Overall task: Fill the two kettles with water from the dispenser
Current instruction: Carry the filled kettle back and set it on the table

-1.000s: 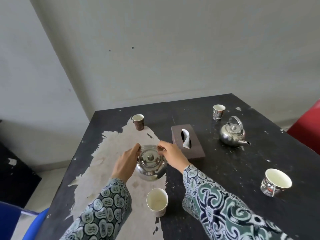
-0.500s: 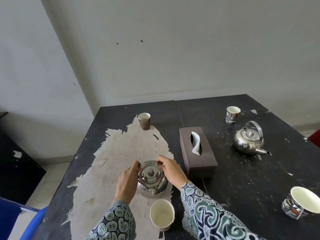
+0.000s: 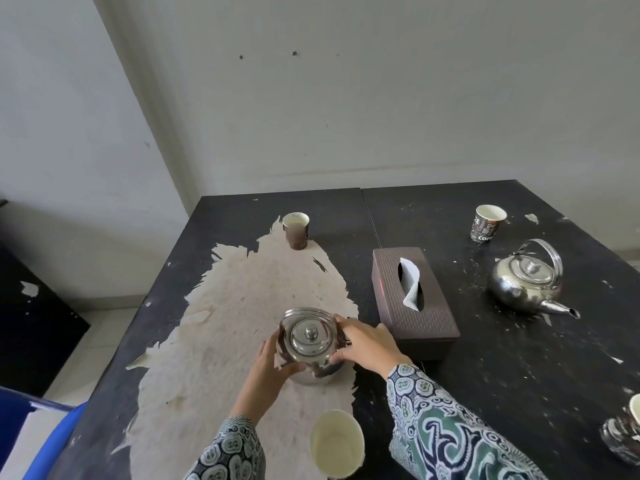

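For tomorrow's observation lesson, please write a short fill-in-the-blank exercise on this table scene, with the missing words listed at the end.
1. The left hand and right hand hold the near kettle from ____ sides.
2. A white tissue sticks out of the brown ____.
3. The far kettle has its handle standing ____.
4. The near kettle's lid is ____.

Missing words: both; tissue box; upright; on

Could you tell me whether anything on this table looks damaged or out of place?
Yes: the table has its dark surface peeled away in a large pale patch on its left part, under the held kettle. White flecks dot the rest. Nothing looks spilled.
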`<state>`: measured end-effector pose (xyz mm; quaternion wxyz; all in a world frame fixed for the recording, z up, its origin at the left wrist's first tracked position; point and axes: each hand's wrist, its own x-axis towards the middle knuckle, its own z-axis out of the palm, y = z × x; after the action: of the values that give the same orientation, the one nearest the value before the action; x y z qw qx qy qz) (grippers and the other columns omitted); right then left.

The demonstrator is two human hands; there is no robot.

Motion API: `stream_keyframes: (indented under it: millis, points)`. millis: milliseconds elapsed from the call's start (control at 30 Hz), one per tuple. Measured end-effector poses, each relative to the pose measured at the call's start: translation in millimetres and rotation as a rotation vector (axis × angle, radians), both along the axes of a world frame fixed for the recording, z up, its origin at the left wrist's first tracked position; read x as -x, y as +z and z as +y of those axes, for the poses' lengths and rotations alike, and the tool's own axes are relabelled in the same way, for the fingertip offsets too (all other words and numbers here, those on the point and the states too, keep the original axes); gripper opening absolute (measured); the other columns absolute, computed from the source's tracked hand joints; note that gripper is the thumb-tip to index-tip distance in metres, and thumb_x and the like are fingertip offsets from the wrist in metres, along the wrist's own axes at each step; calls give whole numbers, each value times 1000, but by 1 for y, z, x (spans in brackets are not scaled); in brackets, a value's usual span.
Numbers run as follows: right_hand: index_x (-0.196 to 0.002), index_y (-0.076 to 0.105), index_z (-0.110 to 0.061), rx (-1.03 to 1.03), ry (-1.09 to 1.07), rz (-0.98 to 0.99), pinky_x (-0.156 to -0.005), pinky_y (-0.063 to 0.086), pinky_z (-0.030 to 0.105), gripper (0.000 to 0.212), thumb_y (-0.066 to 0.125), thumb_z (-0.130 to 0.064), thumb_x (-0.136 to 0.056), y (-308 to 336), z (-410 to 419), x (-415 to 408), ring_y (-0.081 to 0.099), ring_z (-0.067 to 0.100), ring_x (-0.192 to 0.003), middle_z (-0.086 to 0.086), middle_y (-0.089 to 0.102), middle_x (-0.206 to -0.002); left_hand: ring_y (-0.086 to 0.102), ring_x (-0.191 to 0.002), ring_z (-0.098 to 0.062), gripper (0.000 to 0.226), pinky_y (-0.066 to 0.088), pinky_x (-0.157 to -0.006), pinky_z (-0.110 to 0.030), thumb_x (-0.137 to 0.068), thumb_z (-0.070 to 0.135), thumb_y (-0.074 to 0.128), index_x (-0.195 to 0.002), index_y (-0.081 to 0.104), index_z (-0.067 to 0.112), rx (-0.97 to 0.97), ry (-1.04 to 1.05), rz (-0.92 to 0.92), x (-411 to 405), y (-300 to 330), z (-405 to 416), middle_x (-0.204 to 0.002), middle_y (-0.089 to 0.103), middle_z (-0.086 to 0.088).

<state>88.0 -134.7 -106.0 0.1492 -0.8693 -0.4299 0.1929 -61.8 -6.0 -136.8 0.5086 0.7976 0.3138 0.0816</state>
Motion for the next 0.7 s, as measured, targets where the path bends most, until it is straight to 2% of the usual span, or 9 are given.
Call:
stream_keyframes:
  millis: [100, 200, 267, 300, 367, 433, 533, 600, 700]
  points:
    - [-133, 27, -37, -27, -102, 6, -95, 35, 49, 69, 64, -51, -76, -4, 13, 1, 53, 30, -114, 6, 56, -121, 40, -130, -31, 68, 36, -107, -44, -83, 19, 66, -141, 31, 10, -20, 98, 20, -12, 1, 12, -147, 34, -14]
    - [-136, 26, -34, -56, -200, 2, -88, 41, 43, 73, 64, -52, -76, -5, 33, -1, 55, 31, -110, 8, 58, -119, 36, -134, -28, 64, 32, -109, -41, -87, 22, 62, -142, 31, 10, -148, 150, 2, -25, 1, 4, -152, 27, -11]
    - [-139, 24, -29, -69, -261, -23, -85, 44, 39, 74, 62, -50, -79, -6, 50, 1, 56, 30, -108, 10, 59, -118, 33, -136, -26, 65, 31, -112, -41, -88, 19, 60, -144, 27, 16, -237, 87, -72, -36, -1, -4, -156, 16, -6]
    - [-140, 23, -25, -74, -281, -43, -84, 45, 39, 72, 60, -47, -82, -5, 57, 2, 57, 31, -108, 11, 60, -118, 28, -139, -27, 66, 28, -114, -44, -88, 19, 58, -145, 23, 19, -286, 28, -85, -41, -2, -7, -157, 9, -3]
    - [-141, 24, -16, -86, -282, -106, -81, 48, 39, 66, 55, -40, -88, -6, 72, 3, 60, 33, -105, 15, 62, -115, 2, -145, -29, 72, 15, -117, -49, -90, 21, 56, -146, 11, 23, -374, -73, -30, -50, -7, -3, -155, -7, 4]
    - [-140, 23, -7, -65, -259, -137, -78, 49, 39, 62, 52, -31, -91, -5, 84, 0, 62, 34, -102, 18, 63, -115, -11, -143, -29, 84, 9, -115, -48, -87, 23, 60, -144, -2, 25, -415, -124, 33, -55, -9, 12, -148, -18, 11]
    - [-144, 11, -3, -39, -257, -67, -81, 49, 39, 71, 55, -23, -91, -8, 98, -4, 61, 33, -105, 21, 59, -122, -5, -144, -28, 97, 20, -113, -48, -80, 22, 68, -144, -6, 27, -470, -178, 83, -62, -10, 36, -148, -18, 10]
    - [-144, 5, -2, -49, -267, -20, -85, 49, 40, 76, 55, -21, -91, -9, 101, -2, 60, 32, -108, 19, 60, -122, 5, -144, -28, 98, 31, -110, -52, -78, 19, 70, -146, 0, 25, -481, -189, 106, -66, -7, 45, -154, -11, 7]
    - [-145, 0, -3, -22, -282, 29, -86, 49, 39, 76, 52, -20, -92, -11, 105, -1, 59, 33, -109, 19, 59, -125, 16, -143, -27, 92, 35, -108, -50, -77, 14, 72, -147, 12, 23, -502, -175, 85, -69, -7, 55, -157, 1, 6]
